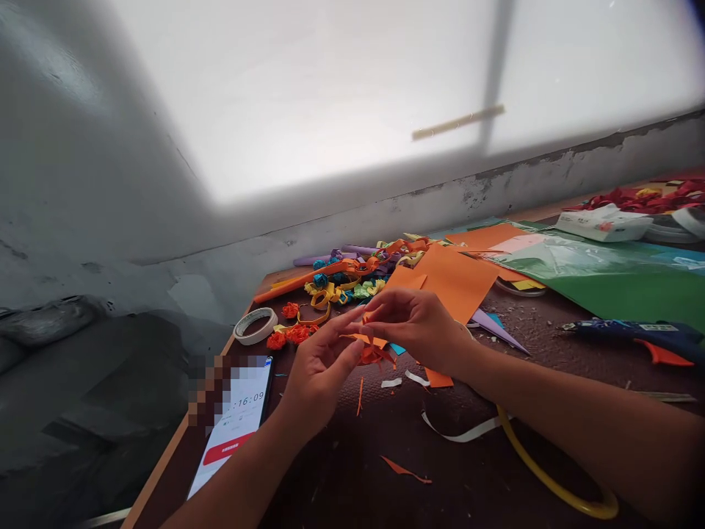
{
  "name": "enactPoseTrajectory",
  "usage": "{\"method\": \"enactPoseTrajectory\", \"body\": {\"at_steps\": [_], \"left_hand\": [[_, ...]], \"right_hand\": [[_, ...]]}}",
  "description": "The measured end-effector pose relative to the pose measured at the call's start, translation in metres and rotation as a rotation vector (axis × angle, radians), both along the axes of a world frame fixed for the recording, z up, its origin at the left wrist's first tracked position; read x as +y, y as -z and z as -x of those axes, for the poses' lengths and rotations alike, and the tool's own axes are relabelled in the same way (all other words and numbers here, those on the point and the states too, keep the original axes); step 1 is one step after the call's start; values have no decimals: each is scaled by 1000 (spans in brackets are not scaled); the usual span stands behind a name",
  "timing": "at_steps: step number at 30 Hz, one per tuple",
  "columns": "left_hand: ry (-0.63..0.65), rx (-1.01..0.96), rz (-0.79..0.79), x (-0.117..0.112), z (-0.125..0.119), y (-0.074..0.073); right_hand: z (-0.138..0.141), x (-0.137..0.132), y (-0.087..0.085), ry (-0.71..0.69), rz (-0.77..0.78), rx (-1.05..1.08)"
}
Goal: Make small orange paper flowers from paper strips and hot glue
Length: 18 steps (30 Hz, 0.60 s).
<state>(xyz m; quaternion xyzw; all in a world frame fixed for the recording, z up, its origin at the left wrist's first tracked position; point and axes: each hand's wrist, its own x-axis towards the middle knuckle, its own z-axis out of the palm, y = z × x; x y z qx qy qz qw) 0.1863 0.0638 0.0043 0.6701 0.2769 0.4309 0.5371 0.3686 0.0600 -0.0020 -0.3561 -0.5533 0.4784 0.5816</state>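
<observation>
My left hand [322, 367] and my right hand [418, 323] meet over a dark brown table [474, 470]. Between their fingertips they pinch a small piece of orange paper [368, 339]. Both hands are closed on it, fingers curled. Just under the hands lies a crumpled orange paper ball [374, 356] with thin orange slivers [360, 395] and white tape bits [392, 383] around it.
A phone [236, 430] showing a timer lies at the table's left edge. A tape roll [255, 325], several coloured paper curls [335, 283], orange sheets [452, 279], a green sheet [622, 286], a blue glue gun [639, 334] and a yellow ring [556, 485] lie about. A wall stands behind.
</observation>
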Motion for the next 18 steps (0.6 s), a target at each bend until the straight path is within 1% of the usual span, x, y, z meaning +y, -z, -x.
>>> {"method": "enactPoseTrajectory", "body": {"at_steps": [3, 8, 10, 16, 18], "left_hand": [[17, -26, 32, 0, -1, 0], [-91, -42, 55, 2, 1, 2], [-108, -32, 38, 3, 2, 2], [-175, 13, -41, 2, 1, 1], [-168, 18, -56, 1, 1, 1]], "right_hand": [[-1, 2, 1, 6, 18, 13], [-4, 3, 1, 23, -10, -31], [-4, 2, 1, 19, -19, -54], [-5, -5, 2, -35, -171, -164], [-7, -6, 3, -54, -216, -221]]}}
